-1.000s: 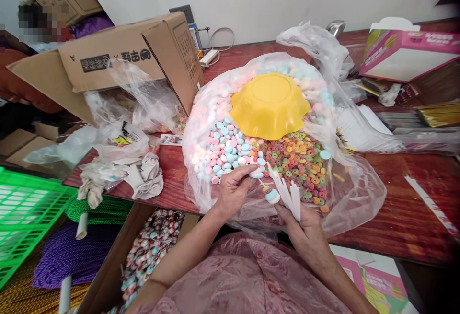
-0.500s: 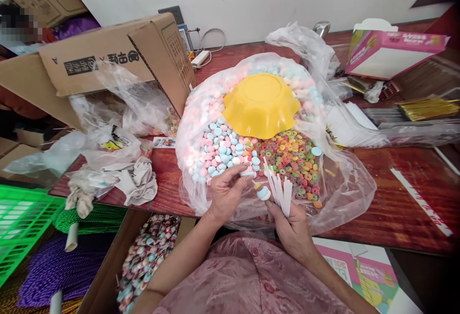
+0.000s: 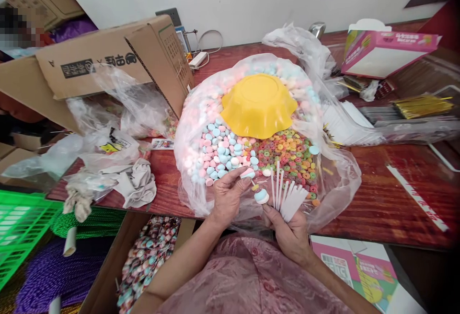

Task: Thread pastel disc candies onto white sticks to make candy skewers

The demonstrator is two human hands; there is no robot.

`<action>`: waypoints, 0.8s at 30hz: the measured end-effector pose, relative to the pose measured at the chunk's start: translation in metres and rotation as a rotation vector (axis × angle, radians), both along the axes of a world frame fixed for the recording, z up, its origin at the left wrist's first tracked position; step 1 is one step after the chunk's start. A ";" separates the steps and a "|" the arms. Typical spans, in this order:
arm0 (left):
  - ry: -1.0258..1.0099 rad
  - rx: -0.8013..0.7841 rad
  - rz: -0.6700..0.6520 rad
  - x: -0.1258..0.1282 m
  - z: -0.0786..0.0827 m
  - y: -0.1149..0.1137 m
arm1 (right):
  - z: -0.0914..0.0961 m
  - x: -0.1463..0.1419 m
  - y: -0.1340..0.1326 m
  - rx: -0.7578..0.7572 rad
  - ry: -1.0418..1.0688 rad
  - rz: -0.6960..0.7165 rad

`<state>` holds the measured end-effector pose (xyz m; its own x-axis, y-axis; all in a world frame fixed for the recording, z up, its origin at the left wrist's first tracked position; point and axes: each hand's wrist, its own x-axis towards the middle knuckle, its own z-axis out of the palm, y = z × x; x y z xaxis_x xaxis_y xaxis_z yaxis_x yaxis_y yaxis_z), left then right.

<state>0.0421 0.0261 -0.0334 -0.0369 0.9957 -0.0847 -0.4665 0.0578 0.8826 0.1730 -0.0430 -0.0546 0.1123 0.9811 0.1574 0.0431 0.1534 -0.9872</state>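
Observation:
My left hand (image 3: 227, 196) pinches a pink-and-blue marshmallow (image 3: 247, 173) between thumb and forefinger. Just below it, a blue-and-white marshmallow (image 3: 261, 196) sits on a thin stick with a small yellow gummy ring (image 3: 255, 187) above it. The stick's tip appears to meet the pinched marshmallow; whether it has gone in I cannot tell. My right hand (image 3: 289, 235) grips that stick, along with a fanned bundle of white sticks (image 3: 293, 201). Behind both hands, a clear plastic bag (image 3: 339, 180) lies spread with loose marshmallows (image 3: 219, 148) and sugared gummy rings (image 3: 287, 153).
An upturned yellow scalloped bowl (image 3: 258, 105) rests on the candy. Cardboard boxes (image 3: 104, 60) and crumpled cloth (image 3: 138, 184) stand left. Packs of sticks (image 3: 355, 124) and a pink carton (image 3: 388, 50) are at right. Below is a box of candy skewers (image 3: 147, 256).
My left hand has brought its marshmallow slightly closer to the stick's tip. The white sticks in my right hand have fanned out and leaned to the right.

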 end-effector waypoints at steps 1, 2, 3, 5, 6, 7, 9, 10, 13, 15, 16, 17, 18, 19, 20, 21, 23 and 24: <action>0.055 0.051 0.002 -0.002 0.000 0.000 | -0.001 0.000 0.000 0.002 -0.007 0.007; 0.123 0.122 0.006 -0.004 0.000 -0.001 | -0.002 0.001 0.000 0.002 -0.015 0.018; 0.195 0.206 0.007 -0.006 0.001 0.000 | -0.002 0.001 0.000 0.000 -0.022 0.028; 0.315 0.359 -0.004 -0.011 0.002 0.001 | -0.001 0.003 0.002 -0.008 -0.035 0.031; 0.349 0.402 -0.015 -0.013 0.002 0.002 | 0.000 0.004 0.003 -0.011 -0.042 0.022; 0.362 0.417 -0.024 -0.014 0.002 0.002 | 0.002 0.006 0.004 -0.011 -0.048 0.007; 0.339 0.383 -0.030 -0.013 -0.002 0.001 | 0.006 0.008 0.005 -0.006 -0.048 -0.016; 0.317 0.359 -0.029 -0.011 -0.005 -0.001 | 0.007 0.008 0.006 -0.002 -0.042 -0.022; 0.316 0.356 -0.039 -0.003 -0.009 -0.007 | 0.008 0.007 0.006 0.014 -0.010 -0.044; 0.401 0.424 -0.067 0.002 -0.008 -0.012 | 0.005 0.007 0.005 0.020 0.010 -0.080; 0.451 0.469 -0.092 0.005 -0.006 -0.015 | 0.003 0.007 0.004 0.022 0.021 -0.101; 0.497 0.515 -0.127 0.007 -0.005 -0.017 | 0.000 0.007 0.004 0.023 0.030 -0.119; 0.535 0.559 -0.172 0.009 -0.003 -0.019 | -0.003 0.009 0.003 0.022 0.039 -0.133; 0.561 0.594 -0.218 0.012 -0.002 -0.021 | -0.006 0.011 0.002 0.021 0.046 -0.140; 0.577 0.615 -0.260 0.014 -0.001 -0.022 | -0.009 0.013 0.001 0.020 0.050 -0.145; 0.585 0.618 -0.294 0.017 0.000 -0.023 | -0.011 0.017 0.000 0.022 0.048 -0.148; 0.589 0.570 -0.336 0.020 0.002 -0.020 | -0.014 0.026 0.001 0.034 0.021 -0.185; 0.591 0.536 -0.344 0.021 0.003 -0.017 | -0.015 0.032 0.002 0.045 0.003 -0.225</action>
